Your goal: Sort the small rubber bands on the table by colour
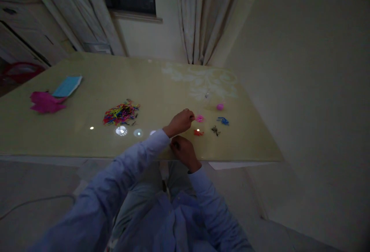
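Observation:
My left hand [180,123] reaches across to the right, its fingertips pinched at the edge of a small pink pile of rubber bands [199,118]. A bit of pink shows at those fingertips. Close to the table's front edge, my right hand [184,152] is curled closed; what it holds, if anything, is hidden. Small piles of red bands [198,133], black bands [215,130] and blue bands [223,121] lie to the right of my hands. Farther left is a large mixed heap of multicoloured bands [121,114].
A round pink object [220,107] and a small clear item [207,95] lie beyond the sorted piles. At the left are a crumpled magenta piece [47,102] and a flat blue item [68,86]. A wall borders the glossy table [150,86] on the right.

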Available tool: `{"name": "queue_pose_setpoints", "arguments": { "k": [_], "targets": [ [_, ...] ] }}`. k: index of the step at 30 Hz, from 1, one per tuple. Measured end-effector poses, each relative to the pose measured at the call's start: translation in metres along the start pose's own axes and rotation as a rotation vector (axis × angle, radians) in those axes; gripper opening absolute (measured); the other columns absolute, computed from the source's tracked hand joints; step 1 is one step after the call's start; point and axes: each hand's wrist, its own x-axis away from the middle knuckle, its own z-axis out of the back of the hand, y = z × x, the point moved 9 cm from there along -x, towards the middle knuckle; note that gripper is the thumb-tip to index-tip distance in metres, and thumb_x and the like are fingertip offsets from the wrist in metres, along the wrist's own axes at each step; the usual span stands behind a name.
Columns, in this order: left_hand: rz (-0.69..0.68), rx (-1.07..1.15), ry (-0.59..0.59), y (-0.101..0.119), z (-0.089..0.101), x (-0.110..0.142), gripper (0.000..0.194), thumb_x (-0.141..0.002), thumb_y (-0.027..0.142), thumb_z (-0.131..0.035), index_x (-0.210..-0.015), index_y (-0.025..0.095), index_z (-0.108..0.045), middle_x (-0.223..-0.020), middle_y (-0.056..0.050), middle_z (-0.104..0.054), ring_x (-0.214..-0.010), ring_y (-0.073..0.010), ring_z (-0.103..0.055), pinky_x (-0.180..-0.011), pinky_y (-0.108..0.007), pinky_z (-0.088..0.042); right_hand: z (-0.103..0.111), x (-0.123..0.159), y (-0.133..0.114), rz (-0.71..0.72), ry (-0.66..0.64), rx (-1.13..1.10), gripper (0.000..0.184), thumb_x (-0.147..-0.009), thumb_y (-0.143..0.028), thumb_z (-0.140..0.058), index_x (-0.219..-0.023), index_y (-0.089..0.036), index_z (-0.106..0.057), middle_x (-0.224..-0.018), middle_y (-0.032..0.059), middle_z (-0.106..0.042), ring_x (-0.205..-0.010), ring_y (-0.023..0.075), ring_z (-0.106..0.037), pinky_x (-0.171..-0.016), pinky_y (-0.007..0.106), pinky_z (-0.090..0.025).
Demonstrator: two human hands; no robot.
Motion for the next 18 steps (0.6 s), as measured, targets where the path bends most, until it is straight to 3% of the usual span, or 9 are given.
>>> {"name": "queue_pose_setpoints", "arguments": {
  "k": [3, 7, 12, 18],
  "targets": [
    [0.031, -0.097, -0.081, -0.003, -0.024, -0.030, 0.024, -0.090, 0.020, -0.047, -0.096, 0.012, -0.069, -0.099, -0.014, -0.065, -0.088, -0.0195, -0.060, -0.080, -0.031, -0.047, 0.001, 0.000, 0.002, -0.011, 0.012, -0.087, 0.007, -0.089, -0.024, -0.057, -0.085, -0.020, -0.061, -0.080, 0.0036, -0.066, -0.074, 0.0176, -0.059, -0.068, 0.026, -0.041],
    [0.055, -0.150, -0.129, -0.006, -0.040, -0.047, 0.028, -0.091, 0.020, -0.044, -0.098, 0.011, -0.070, -0.103, -0.016, -0.065, -0.087, -0.0196, -0.062, -0.079, -0.030, -0.047, 0.000, 0.001, 0.005, -0.007, 0.015, -0.139, 0.004, -0.087, -0.021, -0.059, -0.087, -0.019, -0.062, -0.083, 0.0044, -0.067, -0.075, 0.0180, -0.061, -0.069, 0.027, -0.043],
    [0.055, -0.168, -0.125, -0.009, -0.043, -0.048, 0.027, -0.088, 0.022, -0.048, -0.094, 0.012, -0.073, -0.099, -0.015, -0.068, -0.090, -0.0213, -0.063, -0.080, -0.031, -0.047, -0.001, 0.002, 0.006, -0.010, 0.009, -0.144, 0.005, -0.087, -0.021, -0.060, -0.090, -0.019, -0.062, -0.084, 0.0044, -0.067, -0.077, 0.0184, -0.061, -0.069, 0.027, -0.043],
    [0.020, -0.008, -0.093, -0.012, -0.038, -0.051, 0.021, -0.082, 0.019, -0.057, -0.087, 0.015, -0.077, -0.090, -0.011, -0.073, -0.083, -0.0194, -0.065, -0.080, -0.030, -0.048, 0.000, 0.002, 0.005, -0.026, 0.017, -0.150, 0.004, -0.087, -0.024, -0.061, -0.087, -0.020, -0.062, -0.081, 0.0040, -0.067, -0.075, 0.0183, -0.060, -0.069, 0.028, -0.043]
  ]
}}
